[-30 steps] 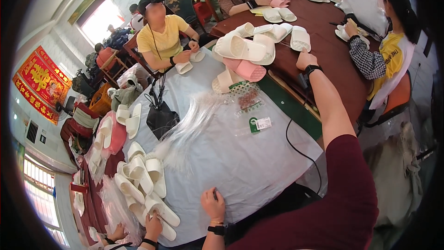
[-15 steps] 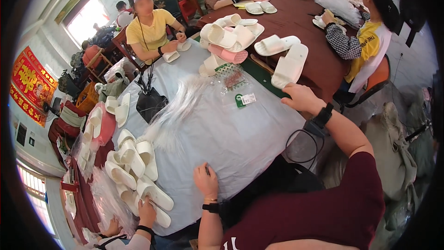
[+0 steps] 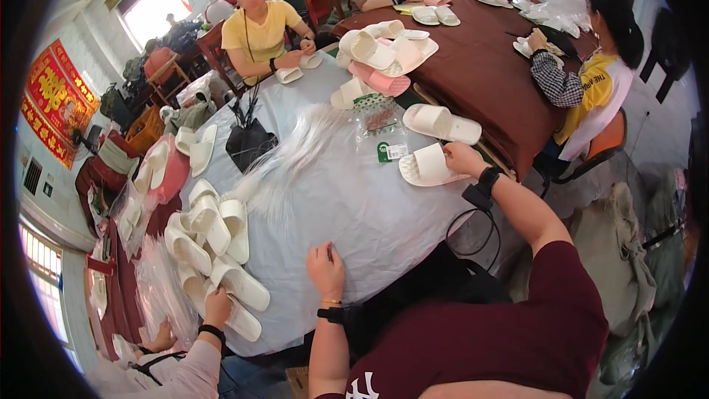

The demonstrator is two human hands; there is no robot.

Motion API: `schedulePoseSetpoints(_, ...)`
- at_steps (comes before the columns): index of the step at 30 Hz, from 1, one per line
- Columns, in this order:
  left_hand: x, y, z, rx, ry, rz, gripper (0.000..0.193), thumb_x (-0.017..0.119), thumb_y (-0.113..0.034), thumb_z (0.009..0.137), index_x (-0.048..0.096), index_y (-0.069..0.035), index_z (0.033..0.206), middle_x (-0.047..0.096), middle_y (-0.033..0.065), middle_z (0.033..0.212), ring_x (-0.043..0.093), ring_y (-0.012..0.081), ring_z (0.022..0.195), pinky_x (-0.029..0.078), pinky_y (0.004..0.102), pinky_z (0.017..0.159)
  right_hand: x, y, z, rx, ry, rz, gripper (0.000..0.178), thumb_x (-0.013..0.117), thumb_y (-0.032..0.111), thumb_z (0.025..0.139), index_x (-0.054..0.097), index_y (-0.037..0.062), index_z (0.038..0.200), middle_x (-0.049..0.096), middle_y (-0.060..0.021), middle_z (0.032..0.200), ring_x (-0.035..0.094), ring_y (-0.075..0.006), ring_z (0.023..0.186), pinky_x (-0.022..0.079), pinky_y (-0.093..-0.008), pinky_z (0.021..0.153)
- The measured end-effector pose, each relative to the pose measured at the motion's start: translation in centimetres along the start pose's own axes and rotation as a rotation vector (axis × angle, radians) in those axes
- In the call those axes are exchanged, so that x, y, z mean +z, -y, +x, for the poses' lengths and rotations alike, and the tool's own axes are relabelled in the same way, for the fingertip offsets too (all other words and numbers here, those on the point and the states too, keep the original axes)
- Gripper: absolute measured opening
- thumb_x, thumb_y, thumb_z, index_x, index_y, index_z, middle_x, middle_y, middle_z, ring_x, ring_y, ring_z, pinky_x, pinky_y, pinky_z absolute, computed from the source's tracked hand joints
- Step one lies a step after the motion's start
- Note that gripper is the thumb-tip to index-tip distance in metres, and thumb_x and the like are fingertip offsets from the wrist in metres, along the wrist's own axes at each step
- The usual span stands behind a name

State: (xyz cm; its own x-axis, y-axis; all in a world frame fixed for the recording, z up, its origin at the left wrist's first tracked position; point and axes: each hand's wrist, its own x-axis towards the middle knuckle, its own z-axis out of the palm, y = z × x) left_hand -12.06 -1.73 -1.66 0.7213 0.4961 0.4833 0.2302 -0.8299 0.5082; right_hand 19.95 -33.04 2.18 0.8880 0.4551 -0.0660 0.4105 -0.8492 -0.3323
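My right hand (image 3: 463,159) grips the edge of a white slide slipper (image 3: 424,168), its sole down at the right side of the cloth-covered table. Just beyond it another white slipper (image 3: 437,122) lies by the table's edge. My left hand (image 3: 326,270) is closed over the near part of the grey-white cloth (image 3: 347,210), with a small dark thing (image 3: 330,252) showing between the fingers; its kind is too small to tell. A clear plastic bag (image 3: 379,122) with a green-and-white tag (image 3: 391,151) lies ahead of my right hand.
White slippers (image 3: 209,225) are heaped at the left, where a co-worker's hand (image 3: 217,306) touches one. A bundle of white strands (image 3: 292,149) and a black bag (image 3: 249,144) lie mid-table. White and pink slippers (image 3: 380,83) are piled at the far side. Co-workers sit around a brown-covered table (image 3: 473,44).
My right hand has brought the slipper down and nearer from the table's far right, turning it from upright to lying. My left hand stays closed in about the same place.
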Motion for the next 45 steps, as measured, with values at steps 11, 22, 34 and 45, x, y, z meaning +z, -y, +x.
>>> schedulePoseSetpoints(11,-0.7,0.5,-0.1,-0.306,0.086,-0.431,0.021,0.064,-0.014,0.085,0.065,-0.002,0.102,0.06,0.0089,0.088,0.058,0.0212,0.081,0.047,0.0332,0.07,-1.2,7.6,-6.9,0.006,0.472,1.725,0.039,0.055,0.008,0.089,0.052,0.0019,0.128,0.063,-0.0113,0.117,0.062,-0.0156,0.096,0.048,-0.0293,0.082)
schedulePoseSetpoints(22,-1.7,-3.1,-0.4,-0.4,0.208,-0.507,0.056,0.07,-0.025,0.082,0.049,-0.003,0.13,0.055,0.0123,0.117,0.057,0.0213,0.093,0.049,0.0337,0.08,-0.5,8.1,-1.9,-0.188,-0.331,0.591,0.044,0.058,0.004,0.082,0.053,0.0001,0.125,0.062,-0.0101,0.106,0.059,-0.0147,0.09,0.05,-0.03,0.077)
schedulePoseSetpoints(34,0.7,-5.2,0.2,-0.313,0.364,-0.506,0.06,0.071,-0.023,0.079,0.047,-0.001,0.13,0.054,0.0169,0.118,0.058,0.0277,0.098,0.049,0.0368,0.085,2.2,9.6,-4.2,0.036,0.032,0.971,0.064,0.061,0.005,0.084,0.034,-0.0002,0.141,0.063,-0.0116,0.108,0.06,-0.0151,0.098,0.048,-0.0274,0.084)
schedulePoseSetpoints(45,2.1,-4.2,1.7,-0.104,0.232,-0.386,0.056,0.068,-0.016,0.079,0.047,0.001,0.128,0.053,0.02,0.114,0.053,0.0322,0.104,0.047,0.0383,0.088,0.4,12.9,-7.8,-0.2,0.009,1.203,0.032,0.055,0.007,0.091,0.055,0.0005,0.122,0.064,-0.007,0.101,0.059,-0.0099,0.083,0.048,-0.0235,0.075)
